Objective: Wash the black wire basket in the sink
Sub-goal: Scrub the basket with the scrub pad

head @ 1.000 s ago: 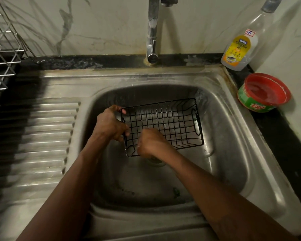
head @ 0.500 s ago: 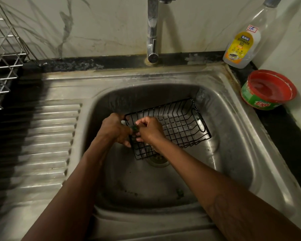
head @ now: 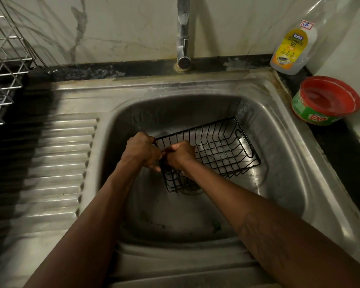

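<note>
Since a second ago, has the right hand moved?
Yes: the right hand moved along the black wire basket, from the drain toward the tap.

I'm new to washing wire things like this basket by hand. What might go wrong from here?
The basket is tilted and held only at its left end by the left hand and right hand; it may slip and bang the sink. Fingers sit among thin wires and might get pinched. Green scraps on the sink floor might stick to it.

"DISHWASH GEL" on bottle (head: 293, 46); "EXO" on tub (head: 318, 118)
</note>
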`<action>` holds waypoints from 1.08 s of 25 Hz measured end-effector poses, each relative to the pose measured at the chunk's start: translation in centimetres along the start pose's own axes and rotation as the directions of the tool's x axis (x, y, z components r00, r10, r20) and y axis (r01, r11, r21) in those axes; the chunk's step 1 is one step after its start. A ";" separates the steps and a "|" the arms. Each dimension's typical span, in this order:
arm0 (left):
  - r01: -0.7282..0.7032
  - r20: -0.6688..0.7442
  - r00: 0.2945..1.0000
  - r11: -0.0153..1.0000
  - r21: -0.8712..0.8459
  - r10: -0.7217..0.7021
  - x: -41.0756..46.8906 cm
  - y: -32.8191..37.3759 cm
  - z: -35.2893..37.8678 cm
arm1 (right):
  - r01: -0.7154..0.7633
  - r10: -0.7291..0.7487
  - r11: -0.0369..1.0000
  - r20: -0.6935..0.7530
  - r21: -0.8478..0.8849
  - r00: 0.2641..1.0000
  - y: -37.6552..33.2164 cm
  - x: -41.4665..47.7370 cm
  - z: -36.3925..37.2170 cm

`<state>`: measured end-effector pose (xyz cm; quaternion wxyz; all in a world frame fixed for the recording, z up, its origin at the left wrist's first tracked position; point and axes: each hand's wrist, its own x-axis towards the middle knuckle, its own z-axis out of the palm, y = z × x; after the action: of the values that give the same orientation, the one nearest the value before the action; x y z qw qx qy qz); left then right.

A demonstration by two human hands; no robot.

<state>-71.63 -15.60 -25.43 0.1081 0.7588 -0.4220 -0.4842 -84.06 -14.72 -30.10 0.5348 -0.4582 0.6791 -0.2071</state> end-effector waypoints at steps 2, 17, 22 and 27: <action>-0.019 -0.074 0.997 1.000 0.018 0.020 -0.1 -0.2 -0.2 | 0.013 -0.034 0.965 0.076 0.261 0.996 -0.6 -0.4 -0.3; 0.000 -0.160 0.987 0.993 0.115 0.019 -0.9 0.2 -0.5 | 0.034 0.088 0.831 0.192 -0.555 0.978 1.4 -0.7 0.4; -0.055 -0.208 0.975 0.992 0.113 0.078 -1.6 0.3 -0.7 | -0.114 0.167 0.982 0.422 -0.149 0.891 0.4 -1.0 -1.5; -0.259 -0.326 0.883 0.930 0.260 0.337 -2.9 -0.5 0.5 | -0.098 0.177 0.917 0.176 -0.387 0.968 0.8 1.0 -2.0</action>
<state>-72.33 -12.98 -24.07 0.1779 0.7680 -0.5552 -0.2652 -86.26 -15.54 -30.54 0.5185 -0.5218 0.6773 0.0136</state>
